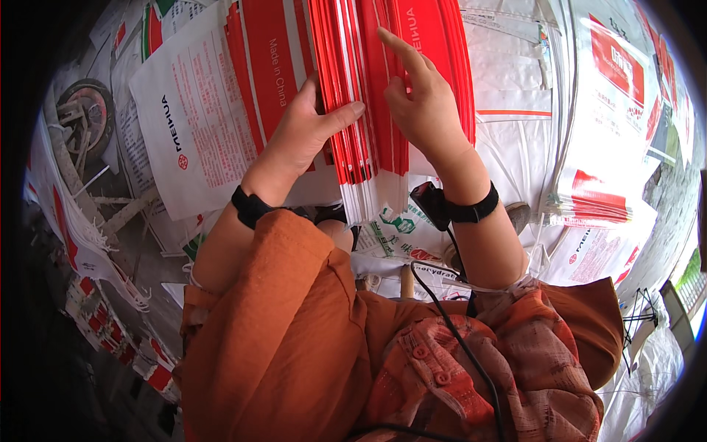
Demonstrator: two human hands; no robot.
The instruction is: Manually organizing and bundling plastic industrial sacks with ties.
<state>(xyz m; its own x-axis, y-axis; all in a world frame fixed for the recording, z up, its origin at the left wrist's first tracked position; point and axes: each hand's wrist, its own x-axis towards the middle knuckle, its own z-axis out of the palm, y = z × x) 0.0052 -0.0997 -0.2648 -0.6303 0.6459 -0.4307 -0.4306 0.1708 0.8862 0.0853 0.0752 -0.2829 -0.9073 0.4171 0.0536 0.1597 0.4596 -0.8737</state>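
A thick bundle of folded red and white woven sacks (368, 96) stands in front of me, its folded edges facing up. My left hand (313, 121) grips the left side of the bundle, thumb pressed on the edges and fingers hidden behind the sacks. Over the right part of the bundle is my right hand (423, 96), index finger stretched out along the edges and the other fingers loosely bent. It holds nothing that I can see. Flat beneath and to the left lies a white and red printed sack (191, 125).
Stacked white and red sacks (611, 96) lie at the right. A small wheel (87, 118) with a frame is at the far left, near hanging sacks (81, 221). A black cable (449, 317) runs down my front. A green-printed white sack (398, 225) lies below the bundle.
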